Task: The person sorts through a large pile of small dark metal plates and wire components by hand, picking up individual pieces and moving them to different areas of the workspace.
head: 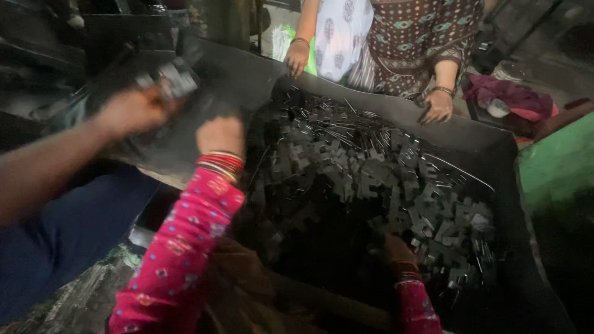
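Item: large dark bin (495,154), heaped with small flat dark metal pieces (371,179) and thin wires.

Left hand (219,136): raised at the bin's left rim; grip cannot be told.

Right hand (396,250): sunk among the pieces; closure hidden.

Step judged: gathering pieces. A firmer handful is called for next.

Co-worker's hand (133,108) noted at left, blurred.

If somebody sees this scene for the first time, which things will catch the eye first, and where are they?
The heap of small dark metal pieces fills the middle, lying in a big dark tray. The person's left hand, with red and gold bangles and a bright pink sleeve, rests at the tray's left edge. Another person's blurred hand holds shiny metal parts at upper left.
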